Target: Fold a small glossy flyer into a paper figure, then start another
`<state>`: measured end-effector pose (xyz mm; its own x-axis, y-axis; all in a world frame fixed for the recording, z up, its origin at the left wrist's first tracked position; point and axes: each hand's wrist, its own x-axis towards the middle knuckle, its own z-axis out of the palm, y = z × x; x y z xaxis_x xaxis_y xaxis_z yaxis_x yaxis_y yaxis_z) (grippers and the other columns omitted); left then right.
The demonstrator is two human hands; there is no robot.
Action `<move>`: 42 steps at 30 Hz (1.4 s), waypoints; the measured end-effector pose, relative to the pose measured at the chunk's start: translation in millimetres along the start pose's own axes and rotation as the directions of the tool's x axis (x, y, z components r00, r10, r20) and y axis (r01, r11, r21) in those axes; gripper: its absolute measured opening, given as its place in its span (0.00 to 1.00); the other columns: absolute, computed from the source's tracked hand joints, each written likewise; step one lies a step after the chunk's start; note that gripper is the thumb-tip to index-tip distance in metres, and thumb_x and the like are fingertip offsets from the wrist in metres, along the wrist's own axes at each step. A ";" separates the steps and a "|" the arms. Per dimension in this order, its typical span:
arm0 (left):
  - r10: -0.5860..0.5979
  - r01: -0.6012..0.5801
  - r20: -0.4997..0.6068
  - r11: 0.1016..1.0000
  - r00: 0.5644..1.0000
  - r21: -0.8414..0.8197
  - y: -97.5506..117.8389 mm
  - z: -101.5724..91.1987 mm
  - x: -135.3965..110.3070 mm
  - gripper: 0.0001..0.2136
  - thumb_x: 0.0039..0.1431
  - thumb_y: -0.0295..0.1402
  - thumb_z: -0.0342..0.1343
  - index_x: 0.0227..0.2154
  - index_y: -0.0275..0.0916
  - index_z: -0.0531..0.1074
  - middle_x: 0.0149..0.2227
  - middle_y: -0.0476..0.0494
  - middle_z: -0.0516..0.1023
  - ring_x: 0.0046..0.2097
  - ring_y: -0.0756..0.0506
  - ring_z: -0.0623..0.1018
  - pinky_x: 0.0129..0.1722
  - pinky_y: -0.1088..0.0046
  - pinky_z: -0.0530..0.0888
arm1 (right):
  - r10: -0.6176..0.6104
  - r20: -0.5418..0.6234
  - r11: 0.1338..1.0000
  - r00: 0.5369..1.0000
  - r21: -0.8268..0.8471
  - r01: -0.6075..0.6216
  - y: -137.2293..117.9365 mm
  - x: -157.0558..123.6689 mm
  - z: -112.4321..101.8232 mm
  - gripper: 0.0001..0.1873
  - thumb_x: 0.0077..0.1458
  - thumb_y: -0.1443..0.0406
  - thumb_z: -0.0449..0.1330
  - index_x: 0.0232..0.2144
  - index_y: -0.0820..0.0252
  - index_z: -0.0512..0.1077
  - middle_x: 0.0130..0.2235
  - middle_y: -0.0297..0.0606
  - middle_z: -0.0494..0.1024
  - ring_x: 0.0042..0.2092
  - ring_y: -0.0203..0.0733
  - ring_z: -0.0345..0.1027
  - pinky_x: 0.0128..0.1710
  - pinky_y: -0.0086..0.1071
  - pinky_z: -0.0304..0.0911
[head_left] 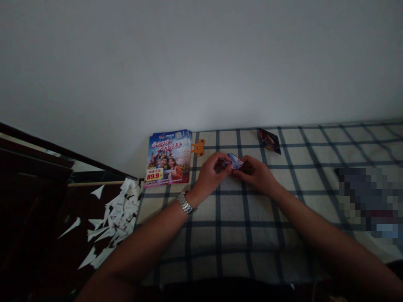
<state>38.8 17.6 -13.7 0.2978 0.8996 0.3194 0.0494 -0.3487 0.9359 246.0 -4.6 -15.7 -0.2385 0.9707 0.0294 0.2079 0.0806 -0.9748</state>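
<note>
Between my two hands is a small folded flyer [234, 162], printed in blue, white and red. My left hand [215, 168], with a metal watch on the wrist, pinches its left side. On the other side, the fingers of my right hand [253, 171] close on its right edge. Part of the folded paper is hidden behind my fingers. To the left lies a stack of colourful printed flyers [168, 157]. A dark folded paper piece [270, 141] rests beyond my right hand, near the wall.
A checked cloth [233, 235] covers the surface, with an orange bear figure [198, 147] beside the stack. White folded papers [118, 214] are heaped lower at the left. A pixelated dark object [368, 197] lies at right; a pale wall [220, 63] rises behind.
</note>
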 end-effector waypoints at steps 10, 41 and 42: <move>-0.032 0.032 -0.001 0.999 0.999 -0.008 5.9 -4.2 2.0 0.17 0.69 0.49 0.59 0.48 0.40 0.75 0.42 0.43 0.80 0.43 0.46 0.80 0.42 0.71 0.78 | -0.054 0.017 0.997 0.998 -0.056 0.055 -3.4 -0.6 -1.9 0.13 0.57 0.57 0.69 0.40 0.55 0.73 0.32 0.32 0.78 0.32 0.39 0.72 0.32 0.33 0.67; -0.017 0.015 0.040 0.998 0.999 0.062 3.7 -5.4 3.6 0.14 0.69 0.47 0.60 0.41 0.40 0.78 0.38 0.44 0.82 0.40 0.46 0.80 0.42 0.70 0.77 | -0.095 0.071 0.970 0.993 -0.219 0.108 -8.1 -2.3 -5.4 0.17 0.68 0.49 0.58 0.38 0.55 0.76 0.32 0.35 0.79 0.33 0.43 0.73 0.34 0.36 0.67; -0.018 0.015 0.038 0.998 0.999 0.067 3.6 -5.3 3.5 0.14 0.68 0.47 0.60 0.40 0.40 0.78 0.38 0.44 0.82 0.40 0.46 0.80 0.42 0.69 0.77 | -0.098 0.073 0.968 0.992 -0.226 0.113 -8.2 -2.3 -5.4 0.18 0.68 0.49 0.58 0.38 0.55 0.76 0.31 0.35 0.79 0.33 0.43 0.72 0.34 0.36 0.67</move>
<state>34.9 20.9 -8.4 0.3332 0.8949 0.2969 0.1172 -0.3518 0.9287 250.0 -6.3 -6.6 -0.3263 0.9390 0.1089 0.3886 0.2383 -0.8901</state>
